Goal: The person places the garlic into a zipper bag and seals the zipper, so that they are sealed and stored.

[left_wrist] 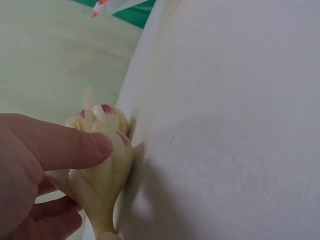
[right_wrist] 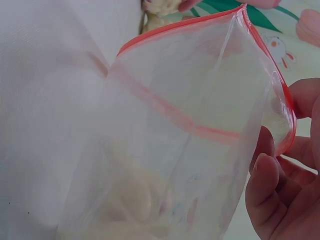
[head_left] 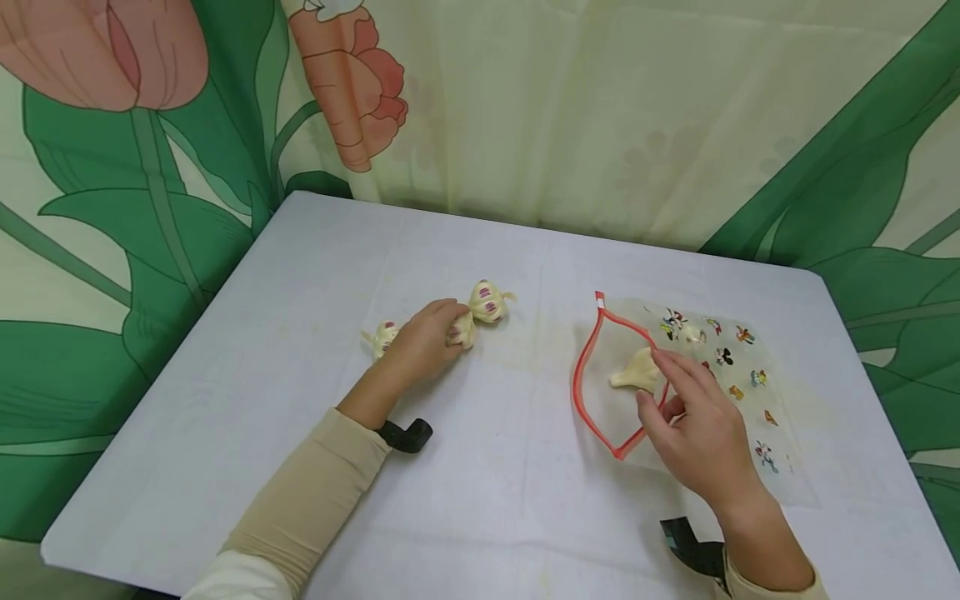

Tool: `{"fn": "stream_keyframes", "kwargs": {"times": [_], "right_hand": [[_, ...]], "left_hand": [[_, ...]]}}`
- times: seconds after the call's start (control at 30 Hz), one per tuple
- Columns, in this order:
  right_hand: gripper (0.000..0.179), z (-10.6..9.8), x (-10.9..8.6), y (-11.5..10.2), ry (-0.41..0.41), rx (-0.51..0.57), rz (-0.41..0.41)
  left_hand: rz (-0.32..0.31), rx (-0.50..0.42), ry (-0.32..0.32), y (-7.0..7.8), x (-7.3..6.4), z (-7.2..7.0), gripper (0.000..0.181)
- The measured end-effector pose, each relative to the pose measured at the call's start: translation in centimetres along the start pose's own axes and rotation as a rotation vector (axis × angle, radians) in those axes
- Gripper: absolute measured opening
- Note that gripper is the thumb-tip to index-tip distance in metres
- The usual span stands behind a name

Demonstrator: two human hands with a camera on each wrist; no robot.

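Observation:
My left hand grips a garlic bulb, the thumb lying across it in the left wrist view, where the bulb shows purple patches. Another garlic bulb sits just beyond it, and one more garlic bulb lies to the left, partly behind the hand. On the right, my right hand pinches the red-edged mouth of a clear zip bag, holding it agape. Inside the bag is a garlic bulb, stem toward the mouth; a second pale bulb shows through the printed plastic.
A white-covered table carries everything. The bag's body, printed with small cartoon figures, spreads flat toward the right side. Behind the far edge hangs a patterned curtain. A black strap sits at the left wrist.

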State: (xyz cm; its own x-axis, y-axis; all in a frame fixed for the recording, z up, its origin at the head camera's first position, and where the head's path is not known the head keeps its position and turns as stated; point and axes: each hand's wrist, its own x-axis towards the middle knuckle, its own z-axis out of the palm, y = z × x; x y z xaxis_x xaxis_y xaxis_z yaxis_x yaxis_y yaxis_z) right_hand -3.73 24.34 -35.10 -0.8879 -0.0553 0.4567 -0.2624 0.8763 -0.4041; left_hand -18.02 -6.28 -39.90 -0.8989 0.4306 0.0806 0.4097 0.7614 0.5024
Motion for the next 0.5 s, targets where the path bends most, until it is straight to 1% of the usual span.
{"fn": "stream_keyframes", "kwargs": {"times": [0.23, 0.4, 0.5], "right_hand": [[0.053, 0.1, -0.1, 0.0, 0.000, 0.002, -0.004], [0.052, 0.0, -0.1, 0.0, 0.000, -0.002, 0.000], [0.052, 0.0, 0.0, -0.1, -0.004, -0.007, -0.002]], "left_hand": [[-0.004, -0.013, -0.007, 0.1, -0.3, 0.2, 0.053], [0.008, -0.043, -0.046, 0.6, -0.5, -0.1, 0.053], [0.038, -0.068, -0.072, 1.1, -0.6, -0.5, 0.053]]}}
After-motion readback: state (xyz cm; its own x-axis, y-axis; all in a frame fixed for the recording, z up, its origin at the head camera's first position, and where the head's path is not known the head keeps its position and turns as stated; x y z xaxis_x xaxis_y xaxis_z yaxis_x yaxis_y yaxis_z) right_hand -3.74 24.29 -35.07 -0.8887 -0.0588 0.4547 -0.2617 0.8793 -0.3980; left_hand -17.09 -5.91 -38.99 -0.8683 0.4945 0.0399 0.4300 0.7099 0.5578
